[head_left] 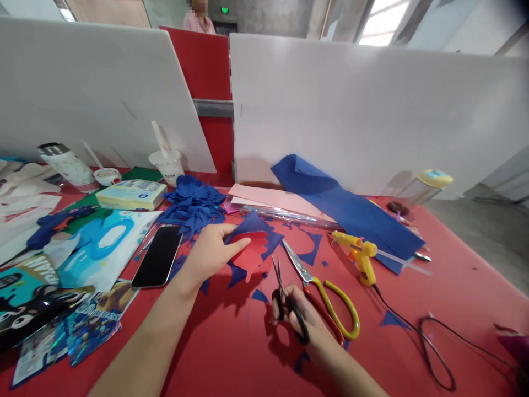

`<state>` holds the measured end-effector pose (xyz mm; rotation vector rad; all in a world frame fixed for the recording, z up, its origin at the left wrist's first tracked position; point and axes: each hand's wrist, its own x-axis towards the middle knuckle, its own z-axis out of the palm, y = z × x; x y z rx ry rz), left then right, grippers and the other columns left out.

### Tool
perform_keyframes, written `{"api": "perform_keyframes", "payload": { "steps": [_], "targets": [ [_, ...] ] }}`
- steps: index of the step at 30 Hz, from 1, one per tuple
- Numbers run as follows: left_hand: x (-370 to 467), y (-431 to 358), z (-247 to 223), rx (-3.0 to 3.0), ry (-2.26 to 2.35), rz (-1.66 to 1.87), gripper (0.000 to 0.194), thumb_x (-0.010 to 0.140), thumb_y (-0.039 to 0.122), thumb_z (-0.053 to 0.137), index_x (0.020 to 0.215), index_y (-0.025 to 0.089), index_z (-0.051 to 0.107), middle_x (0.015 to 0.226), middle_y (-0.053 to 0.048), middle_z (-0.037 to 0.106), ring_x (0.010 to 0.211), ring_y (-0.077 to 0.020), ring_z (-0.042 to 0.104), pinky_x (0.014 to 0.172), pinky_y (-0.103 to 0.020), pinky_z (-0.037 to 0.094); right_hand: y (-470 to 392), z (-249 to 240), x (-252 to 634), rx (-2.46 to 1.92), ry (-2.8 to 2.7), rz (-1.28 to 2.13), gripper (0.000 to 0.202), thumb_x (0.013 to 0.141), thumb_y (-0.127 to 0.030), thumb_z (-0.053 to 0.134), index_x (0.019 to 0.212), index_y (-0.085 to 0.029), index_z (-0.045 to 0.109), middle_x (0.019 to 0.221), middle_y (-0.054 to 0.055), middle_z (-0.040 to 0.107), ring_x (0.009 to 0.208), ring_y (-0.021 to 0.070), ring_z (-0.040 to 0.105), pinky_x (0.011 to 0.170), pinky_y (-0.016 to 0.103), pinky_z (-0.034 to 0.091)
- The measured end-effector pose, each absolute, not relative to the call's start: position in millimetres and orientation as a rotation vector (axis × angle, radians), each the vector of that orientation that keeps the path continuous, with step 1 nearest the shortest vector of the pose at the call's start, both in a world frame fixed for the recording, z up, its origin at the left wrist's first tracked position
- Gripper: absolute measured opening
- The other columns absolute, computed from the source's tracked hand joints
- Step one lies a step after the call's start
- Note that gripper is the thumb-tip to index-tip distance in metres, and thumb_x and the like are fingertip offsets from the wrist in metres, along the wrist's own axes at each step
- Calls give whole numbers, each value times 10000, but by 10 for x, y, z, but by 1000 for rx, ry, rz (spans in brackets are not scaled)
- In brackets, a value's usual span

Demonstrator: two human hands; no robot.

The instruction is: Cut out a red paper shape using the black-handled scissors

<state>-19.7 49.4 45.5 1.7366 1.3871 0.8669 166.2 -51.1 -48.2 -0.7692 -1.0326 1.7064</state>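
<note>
My left hand [212, 251] pinches a red scallop-edged cutout [253, 252] together with a piece of dark blue sheet [253, 222] behind it, held above the table. In my right hand [300, 314] is a small pair of black-handled scissors [279, 278], fingers through the loops and blades pointing up and slightly parted. The blades are just right of the red cutout, apart from it. A larger pair of scissors [316, 284] with one yellow and one red handle lies beside my right hand. Blue scraps [260, 296] are scattered underneath and around.
A heap of blue cut pieces [192, 204] sits behind my left hand, near a phone [159, 256]. To the right lie a yellow glue gun [359, 253] with a cord and a long blue sheet [343, 212]. White panels [351, 110] stand along the back, with a cup [167, 165] before them.
</note>
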Motion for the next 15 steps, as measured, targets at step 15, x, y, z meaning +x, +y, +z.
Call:
{"api": "perform_keyframes", "payload": {
  "steps": [15],
  "targets": [
    [-143,498,321,1563,1193,772,267,710,315,636,901,135,685,864,-56,718,771,-214,653,670,-303,523,-542,-432,1693,-783,-1144,1656,442,696,-609,582,781,-216,398,669,-2,513,592,126,428,571,263,325]
  ]
}}
